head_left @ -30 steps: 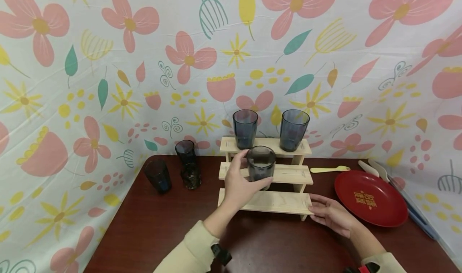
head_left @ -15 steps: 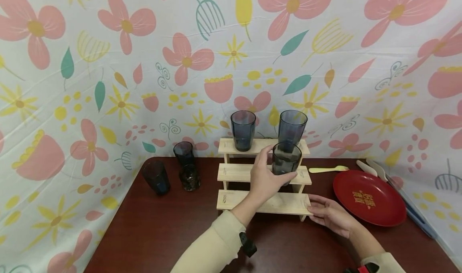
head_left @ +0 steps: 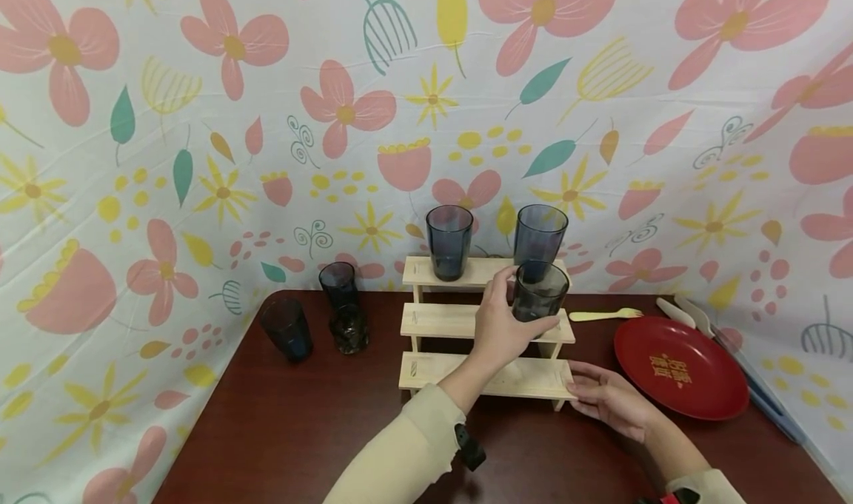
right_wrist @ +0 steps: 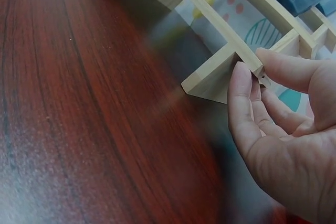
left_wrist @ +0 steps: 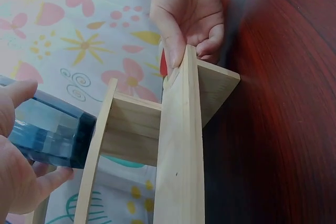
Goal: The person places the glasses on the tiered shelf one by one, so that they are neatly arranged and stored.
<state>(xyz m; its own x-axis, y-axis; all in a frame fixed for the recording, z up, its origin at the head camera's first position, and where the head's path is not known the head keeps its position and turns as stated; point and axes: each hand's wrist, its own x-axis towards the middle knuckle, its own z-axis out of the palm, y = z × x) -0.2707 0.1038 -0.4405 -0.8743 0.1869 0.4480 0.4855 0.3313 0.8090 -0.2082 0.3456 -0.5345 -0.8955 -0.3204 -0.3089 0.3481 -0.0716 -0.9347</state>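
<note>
My left hand (head_left: 500, 326) grips a dark glass tumbler (head_left: 541, 291), thumb on its near side and fingers behind. The tumbler's base is right at the middle step's right end in the left wrist view. My right hand (head_left: 609, 399) pinches the right end of the bottom step of a three-tier wooden stand (head_left: 426, 371). In the right wrist view, thumb and fingers (right_wrist: 242, 80) close on the board's end. On the top step stand two blue-grey glasses, one at the left (head_left: 449, 245) and another at the right (head_left: 540, 230), partly hidden behind the held tumbler.
On the left of the dark wooden table (head_left: 266, 430) are a tilted-looking dark glass (head_left: 288, 330), another glass (head_left: 340, 286) and a dark glass piece (head_left: 349, 330) before it. At right lie a red plate (head_left: 706, 393), a yellow fork (head_left: 603, 315) and several utensils. A floral cloth hangs behind.
My left hand has carried the tumbler rightward along the stand, from mid-shelf to the right end, and slightly lower in the last half second. My right hand keeps its pinch on the bottom step.
</note>
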